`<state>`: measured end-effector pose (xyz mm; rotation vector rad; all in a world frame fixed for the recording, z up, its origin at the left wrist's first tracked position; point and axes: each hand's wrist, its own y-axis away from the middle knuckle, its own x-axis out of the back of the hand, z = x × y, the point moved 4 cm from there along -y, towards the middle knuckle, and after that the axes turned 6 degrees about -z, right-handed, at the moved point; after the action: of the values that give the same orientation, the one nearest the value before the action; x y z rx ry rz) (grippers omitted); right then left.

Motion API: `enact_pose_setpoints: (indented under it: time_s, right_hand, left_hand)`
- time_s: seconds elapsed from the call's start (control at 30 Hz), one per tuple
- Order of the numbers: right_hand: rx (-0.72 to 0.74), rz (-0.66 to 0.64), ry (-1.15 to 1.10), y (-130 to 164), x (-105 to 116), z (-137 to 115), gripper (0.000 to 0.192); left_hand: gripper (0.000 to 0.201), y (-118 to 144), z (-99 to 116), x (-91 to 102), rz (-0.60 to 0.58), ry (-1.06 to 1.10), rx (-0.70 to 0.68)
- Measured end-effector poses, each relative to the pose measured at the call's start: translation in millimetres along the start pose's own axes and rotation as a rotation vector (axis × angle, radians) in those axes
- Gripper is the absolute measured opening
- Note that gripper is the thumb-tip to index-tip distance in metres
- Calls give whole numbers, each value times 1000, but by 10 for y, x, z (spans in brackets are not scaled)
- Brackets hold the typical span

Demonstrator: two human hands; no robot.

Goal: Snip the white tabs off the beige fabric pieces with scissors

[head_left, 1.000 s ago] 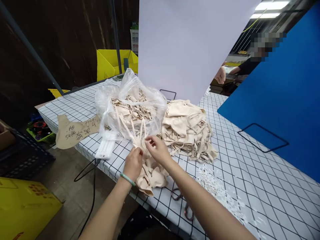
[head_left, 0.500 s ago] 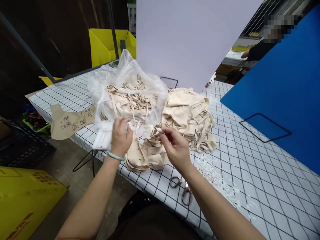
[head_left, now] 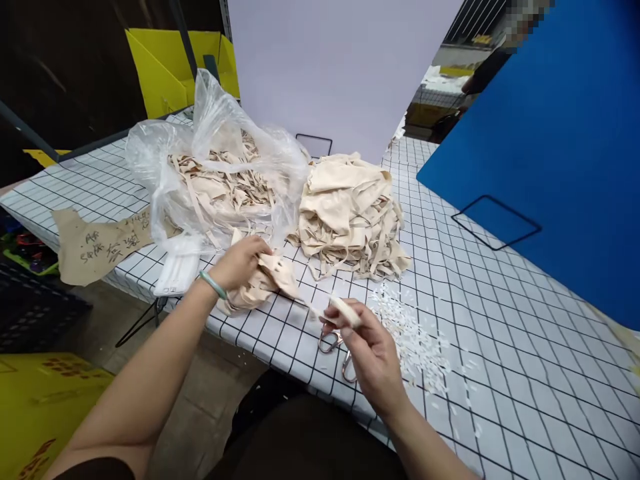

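Note:
My left hand (head_left: 239, 261), with a green bangle at the wrist, grips a bunched beige fabric piece (head_left: 267, 280) near the table's front edge. A thin strap runs from that piece to my right hand (head_left: 367, 343), which pinches the strap end (head_left: 344, 311) pulled taut. Scissors (head_left: 336, 348) lie on the table just under my right hand. Behind my left hand stands a clear plastic bag (head_left: 220, 170) full of beige pieces and straps. Right of the bag sits a loose pile of beige fabric pieces (head_left: 350, 213).
White checked table (head_left: 500, 333) with small white scraps (head_left: 415, 337) scattered right of the scissors. A brown paper pattern (head_left: 97, 240) and a white flat device (head_left: 175, 275) lie left. White board (head_left: 340, 67) and blue board (head_left: 550, 147) stand behind. Yellow boxes (head_left: 165, 60) at the back left.
My right hand has pulled a strap out to the right and toward me, over the scissors. My left hand has closed on the fabric piece and holds it down. The view has shifted left.

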<state>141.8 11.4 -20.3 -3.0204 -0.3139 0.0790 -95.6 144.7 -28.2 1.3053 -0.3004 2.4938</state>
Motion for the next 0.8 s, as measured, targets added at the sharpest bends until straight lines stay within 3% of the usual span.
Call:
enact_pose_setpoints:
  time_s: [0.07,0.13,0.23,0.33,0.4,0.5,0.57,0.63,0.7,0.73,0.8]
  right_hand:
    - [-31,-61,-18,44,-45,48,11]
    - [-53,-127,33,92,-88,76,13]
    - [-32,-195,106,184,-151,5,14]
    - [16,-298,96,280,-255,-156,11]
    - [-16,-450,104,347,-366,-205,9]
    - [-100,-691,165,417,-505,-133,13]
    - [-125,-616,182,314,-477,-48,11]
    - [-99,-328,194,45,-347,-10,14]
    - [26,-79,256,-319,-232,-65,26]
    - [134,-44,307,-516,-220,-122,34]
    - [295,-219,389,-891,-306,-185,36]
  left_hand:
    - [40,-17,-69,205,68,-22,42]
    - [37,102,14,266,136,-35,60]
    - [19,460,327,74,255,100,101]
    - [35,755,590,-374,76,564,243]
    - [41,839,668,-594,-21,960,355]
    - [49,796,656,-576,43,1325,443]
    - [45,723,669,-377,80,1296,398]
    - [39,667,778,-131,50,1137,283]
    - [35,649,964,64,-41,1000,149]
    - [34,653,1059,126,-105,961,99]
    - [32,673,1190,190,-214,955,60]
